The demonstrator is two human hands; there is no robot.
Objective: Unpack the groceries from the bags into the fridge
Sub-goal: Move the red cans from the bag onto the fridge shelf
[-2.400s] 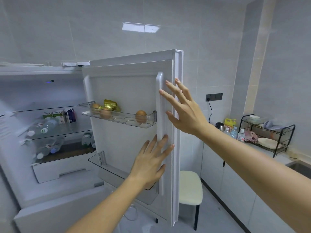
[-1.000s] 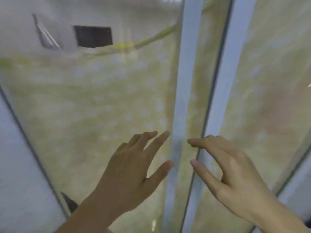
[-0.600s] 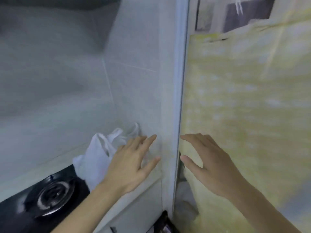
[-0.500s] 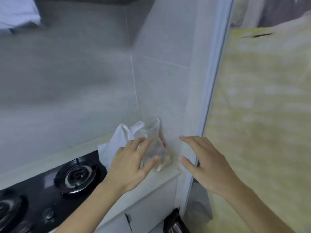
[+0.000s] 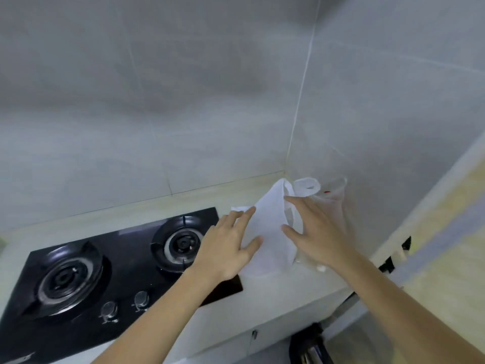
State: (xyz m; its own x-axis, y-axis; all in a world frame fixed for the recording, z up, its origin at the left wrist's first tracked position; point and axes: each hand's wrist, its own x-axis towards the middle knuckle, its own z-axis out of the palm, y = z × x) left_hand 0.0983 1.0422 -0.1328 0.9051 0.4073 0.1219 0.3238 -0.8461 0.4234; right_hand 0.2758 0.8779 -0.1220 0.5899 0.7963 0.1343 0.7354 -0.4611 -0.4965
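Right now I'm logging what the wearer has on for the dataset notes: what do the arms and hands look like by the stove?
Both forearms are bare with no sleeves in view. The left hand and right hand wear no gloves, and no rings, watch or bracelets show.

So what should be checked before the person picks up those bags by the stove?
1. Both hands free: ok, left hand and right hand are open and hold nothing.
2. White bag within reach: ok, between the hands.
3. Clear bag within reach: ok, just behind the right hand.
4. Stove burners off: ok, no flame shows.
5. What the bags hold: cannot tell.
6. Fridge open: cannot tell, out of view.
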